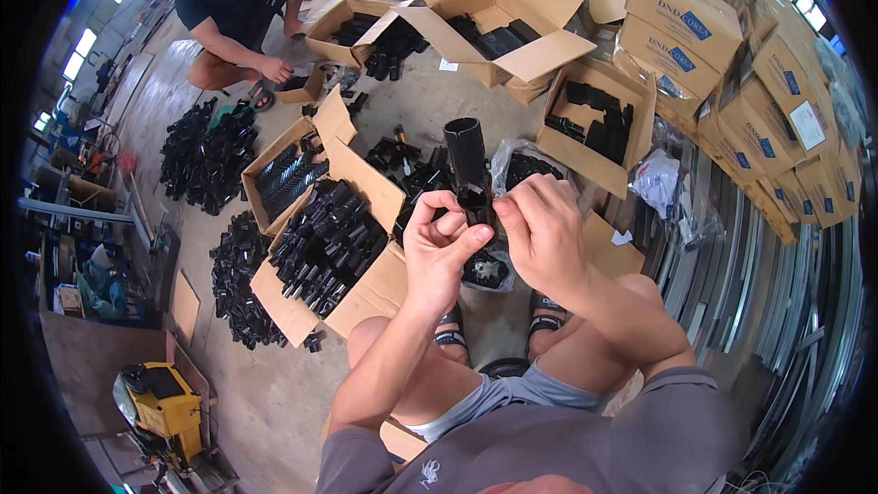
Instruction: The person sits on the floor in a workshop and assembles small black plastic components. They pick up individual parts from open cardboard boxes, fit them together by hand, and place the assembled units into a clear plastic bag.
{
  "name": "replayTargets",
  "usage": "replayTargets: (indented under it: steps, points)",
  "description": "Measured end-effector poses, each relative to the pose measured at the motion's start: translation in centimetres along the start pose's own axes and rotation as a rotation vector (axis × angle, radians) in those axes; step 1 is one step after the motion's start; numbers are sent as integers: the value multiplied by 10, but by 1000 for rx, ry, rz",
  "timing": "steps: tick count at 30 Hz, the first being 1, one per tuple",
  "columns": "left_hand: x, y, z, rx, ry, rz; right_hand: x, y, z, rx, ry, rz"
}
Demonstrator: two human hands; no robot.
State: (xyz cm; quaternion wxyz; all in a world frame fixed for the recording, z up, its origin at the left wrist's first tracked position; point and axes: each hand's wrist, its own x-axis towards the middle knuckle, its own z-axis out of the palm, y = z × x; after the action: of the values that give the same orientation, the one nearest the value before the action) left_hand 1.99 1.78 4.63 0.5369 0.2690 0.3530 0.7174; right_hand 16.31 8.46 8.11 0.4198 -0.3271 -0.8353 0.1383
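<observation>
In front of my chest a black tubular part (467, 154) stands upright, its round open end at the top and a cut-out lower down. My left hand (439, 252) grips the lower part from the left, thumb and curled fingers around it. With thumb and forefinger closed against the right side, my right hand (546, 229) is also on it; any small piece between those fingers is hidden. Below the hands lies a clear plastic bag (487, 273) with small black parts. Another clear bag of black pieces (530, 165) sits just beyond my right hand.
Open cartons of black parts (329, 242) stand at left, beside loose black heaps (208, 154). More open cartons (599, 123) lie ahead. A co-worker (224, 18) squats at far left, holding a black part. Stacked boxes (681, 32) and metal profiles (732, 265) line the right.
</observation>
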Motion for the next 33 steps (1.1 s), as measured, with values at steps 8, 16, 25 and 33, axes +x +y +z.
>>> replayTargets:
  steps: [8, 16, 25, 33]
  points:
    - [2, 8, 5, -42, 43, -22, 4, 7, 2, 155, 45, -130]
    - [1, 5, -2, -59, -6, -8, 3, 4, -1, 81, -67, -133]
    - [-1, 1, -6, -35, -32, -21, 0, 9, 1, 49, -32, -137]
    - [-1, 2, 0, -69, -78, -3, 2, 5, -1, -6, -7, -129]
